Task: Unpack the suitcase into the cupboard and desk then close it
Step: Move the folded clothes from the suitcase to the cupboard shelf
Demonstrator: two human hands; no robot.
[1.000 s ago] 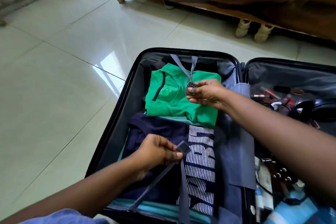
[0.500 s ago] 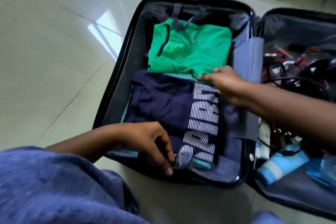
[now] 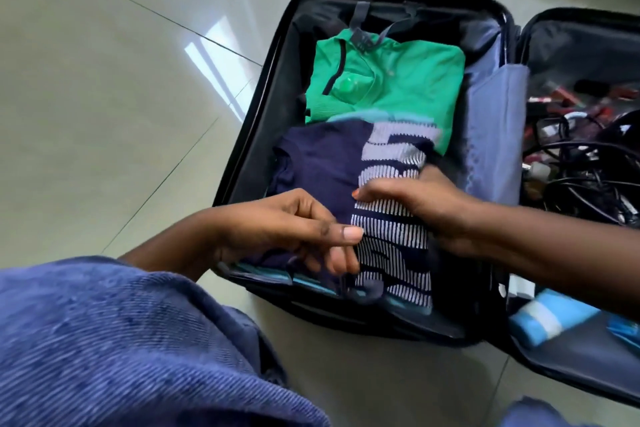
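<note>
Suitcase (image 3: 270, 107): lying open flat on the floor (image 3: 104, 97), both halves face up, so everything inside can be reached from above.
Navy shirt (image 3: 322, 163): folded, top of the near pile, directly under both hands; first thing to come out, by the look of it.
Right hand (image 3: 426, 208): reaching across from the right, fingers curled over the striped print, thumb side tucked down at the shirt's right edge; gripping the fold, apparently to lift it whole.
Left hand (image 3: 287, 229): hovering just left of the right hand, over the shirt's near edge, fingers loosely bent and not clearly holding anything; looks ready to slide under and support the other side.
Green shirt (image 3: 388, 80): folded beyond the hands, untouched, far end of the same half.
Strap (image 3: 360, 21): hanging loose at the far wall, past the green shirt, undone so the clothes come free.
Cables (image 3: 581, 163): tangled in the other half, right of the right hand, among small items too blurred to name.
Blue pouch (image 3: 550, 319): near corner of that right half, below the right forearm.
Progress: early, judging by two full halves; cupboard and desk not in view.
</note>
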